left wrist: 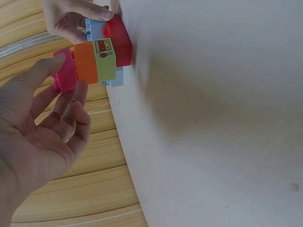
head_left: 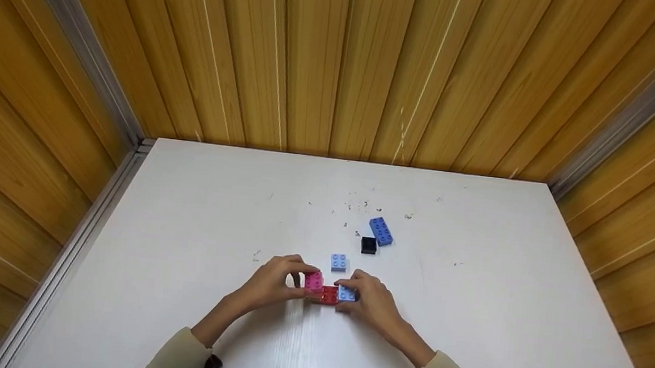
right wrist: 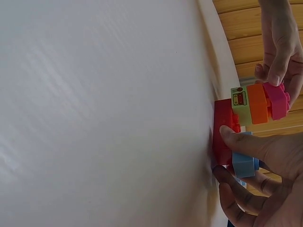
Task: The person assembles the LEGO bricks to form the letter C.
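My left hand (head_left: 271, 285) pinches a pink brick (left wrist: 65, 71) between thumb and fingers. The pink brick tops a column of an orange brick (left wrist: 86, 62) and a light green brick with a printed picture (left wrist: 105, 66); in the right wrist view it sits slightly tilted on the orange one. This column stands on one end of a long red brick (right wrist: 221, 116). A light blue brick (right wrist: 243, 164) is on the red brick's other end. My right hand (head_left: 377, 304) grips that end, its thumb (right wrist: 229, 134) against the red side and its fingers around the far side.
Just beyond the hands on the white table (head_left: 211, 209) lies another light blue brick (head_left: 338, 262). Farther back are a black brick (head_left: 368, 245) and a longer blue brick (head_left: 381, 231), close together. Wood-patterned walls (head_left: 339, 65) stand behind the table and at both sides.
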Action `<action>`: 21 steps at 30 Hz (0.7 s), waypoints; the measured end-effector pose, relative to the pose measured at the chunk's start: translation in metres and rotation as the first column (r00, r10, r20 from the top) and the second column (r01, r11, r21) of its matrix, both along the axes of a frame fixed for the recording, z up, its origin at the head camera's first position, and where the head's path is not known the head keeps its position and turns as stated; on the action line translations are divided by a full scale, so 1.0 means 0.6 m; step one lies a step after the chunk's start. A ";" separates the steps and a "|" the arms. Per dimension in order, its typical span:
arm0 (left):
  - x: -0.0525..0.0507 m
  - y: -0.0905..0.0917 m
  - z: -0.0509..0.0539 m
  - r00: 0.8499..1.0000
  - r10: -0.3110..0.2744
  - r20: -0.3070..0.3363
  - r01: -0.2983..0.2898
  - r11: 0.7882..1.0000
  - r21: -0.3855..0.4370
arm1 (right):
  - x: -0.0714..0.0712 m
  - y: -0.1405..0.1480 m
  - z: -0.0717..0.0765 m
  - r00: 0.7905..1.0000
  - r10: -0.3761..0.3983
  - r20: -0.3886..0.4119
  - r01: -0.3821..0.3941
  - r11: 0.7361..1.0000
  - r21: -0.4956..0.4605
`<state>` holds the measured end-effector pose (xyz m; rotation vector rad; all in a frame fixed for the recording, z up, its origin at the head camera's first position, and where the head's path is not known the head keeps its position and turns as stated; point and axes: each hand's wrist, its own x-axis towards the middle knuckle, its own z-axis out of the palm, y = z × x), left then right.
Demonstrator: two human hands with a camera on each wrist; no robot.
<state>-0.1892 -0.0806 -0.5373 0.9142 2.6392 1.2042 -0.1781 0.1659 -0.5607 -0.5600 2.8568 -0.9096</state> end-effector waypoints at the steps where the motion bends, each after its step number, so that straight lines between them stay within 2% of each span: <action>1: -0.001 0.000 0.000 1.000 -0.005 0.009 0.005 1.000 0.007 | 0.000 0.000 0.000 1.000 -0.002 0.003 0.002 1.000 -0.001; 7: -0.005 0.000 -0.001 0.997 -0.001 0.075 -0.001 1.000 0.017 | 0.002 -0.001 0.002 1.000 -0.009 0.018 0.009 1.000 -0.002; 16: -0.010 0.003 -0.001 0.998 -0.002 0.064 0.002 1.000 0.002 | 0.002 0.000 0.001 1.000 -0.009 0.017 0.009 1.000 -0.002; 21: -0.012 0.006 0.000 0.996 0.007 0.092 -0.007 1.000 -0.004 | 0.002 0.000 0.000 1.000 -0.002 0.009 0.002 1.000 -0.013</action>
